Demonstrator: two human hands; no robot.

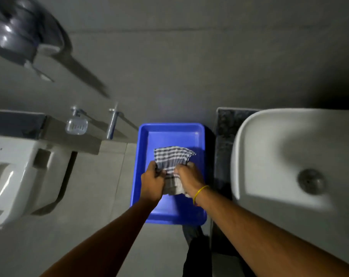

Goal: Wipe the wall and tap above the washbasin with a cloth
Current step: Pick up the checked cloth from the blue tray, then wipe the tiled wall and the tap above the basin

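A grey-and-white striped cloth [172, 156] hangs between both hands above a blue plastic tray [143, 148]. My left hand [152, 181] grips its left edge and my right hand [189, 176], with a yellow band on the wrist, grips its right side. The white washbasin [279, 148] sits to the right on a dark speckled counter [223, 124]. The grey tiled wall [189, 56] fills the top of the view. No tap over the basin shows in this frame.
A white toilet [15, 176] stands at the left below a ledge. A clear soap dish [76, 126] and a chrome pipe fitting [112, 124] stick out of the wall. A dark round fixture [19, 31] is at the top left, blurred.
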